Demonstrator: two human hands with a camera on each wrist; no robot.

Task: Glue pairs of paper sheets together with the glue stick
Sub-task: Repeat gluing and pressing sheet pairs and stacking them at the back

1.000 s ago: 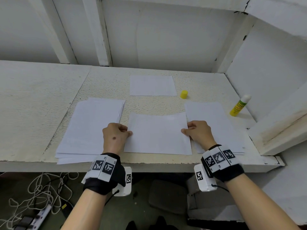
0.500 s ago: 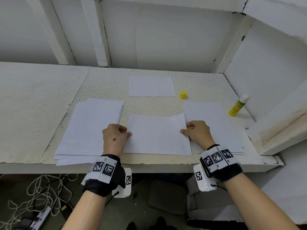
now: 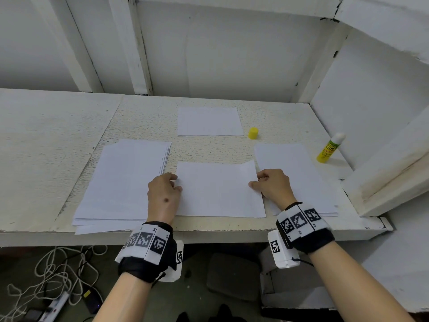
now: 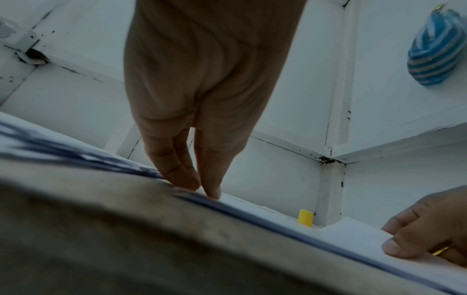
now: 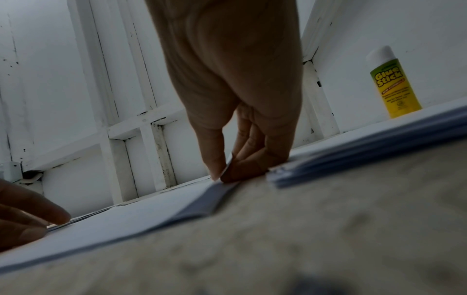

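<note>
Pinching both side edges of the centre sheet (image 3: 218, 191): left hand (image 3: 163, 196) has thumb and curled fingers on its left edge, right hand (image 3: 274, 185) nips the right edge, far corner lifted slightly. Sheet lies flat on the white shelf (image 3: 58, 135) between the paper stack (image 3: 125, 180) on the left and a thinner pile (image 3: 294, 168) on the right. Uncapped glue stick (image 3: 329, 148) stands upright at far right; yellow cap (image 3: 253, 132) sits beside another sheet (image 3: 209, 121) further back.

White cord tangle (image 3: 53, 270), power strip (image 3: 54, 306) on floor; blue striped pouch (image 4: 434, 51).
</note>
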